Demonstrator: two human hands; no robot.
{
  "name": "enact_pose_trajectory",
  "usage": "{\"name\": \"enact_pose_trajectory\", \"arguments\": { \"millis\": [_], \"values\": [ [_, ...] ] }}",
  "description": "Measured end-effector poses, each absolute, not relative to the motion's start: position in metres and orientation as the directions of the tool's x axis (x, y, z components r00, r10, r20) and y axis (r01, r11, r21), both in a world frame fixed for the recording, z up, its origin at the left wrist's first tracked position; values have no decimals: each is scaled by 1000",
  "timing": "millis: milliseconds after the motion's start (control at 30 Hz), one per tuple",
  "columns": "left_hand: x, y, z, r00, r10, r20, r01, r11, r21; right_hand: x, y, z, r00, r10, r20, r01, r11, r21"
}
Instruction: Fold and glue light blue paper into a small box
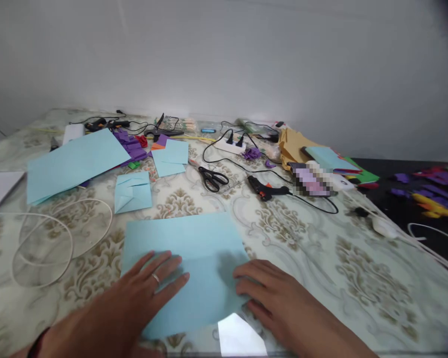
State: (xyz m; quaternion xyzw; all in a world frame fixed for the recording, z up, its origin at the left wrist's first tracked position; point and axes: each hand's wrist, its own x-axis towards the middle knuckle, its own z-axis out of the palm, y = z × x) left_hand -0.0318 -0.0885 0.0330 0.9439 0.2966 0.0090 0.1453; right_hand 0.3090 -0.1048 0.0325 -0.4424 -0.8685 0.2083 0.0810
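Note:
A light blue sheet of paper [205, 248] lies flat on the patterned tablecloth in front of me. My left hand [145, 288] rests on its left part, fingers spread, a ring on one finger. At the sheet's right edge, my right hand [269, 298] touches the paper with its fingers slightly bent and apart. Beyond the sheet are a folded light blue piece [133, 192] and two small light blue squares [169, 158]. Black-handled scissors [213, 179] lie behind the sheet, with a glue gun [267, 189] to their right.
Larger blue sheets [76, 164] lie at the back left, above a looped white cable [72, 243]. A power strip [229, 145] with black cords stands at the back. To the right are a phone [310, 180], brown paper pieces [294, 144] and a white cable running to the table's right edge.

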Motion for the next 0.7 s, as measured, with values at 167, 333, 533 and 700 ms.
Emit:
{"name": "enact_pose_trajectory", "arguments": {
  "millis": [167, 333, 533, 700],
  "values": [
    [-16, -98, 20, 799, 600, -48, 601, -792, 107, 307, -87, 29, -564, 817, -117, 759, 458, -463],
    [-25, -70, 41, 845, 534, 32, 510, -822, 255, 312, -71, 37, -591, 796, -131, 770, 508, -387],
    [-32, -39, 49, 809, 585, 62, 493, -732, 471, 323, -40, 32, -625, 764, -162, 680, 430, -594],
    [-39, -20, 41, 797, 603, 49, 497, -698, 515, 325, -28, 17, -570, 806, -158, 658, 334, -675]
  ]
}}
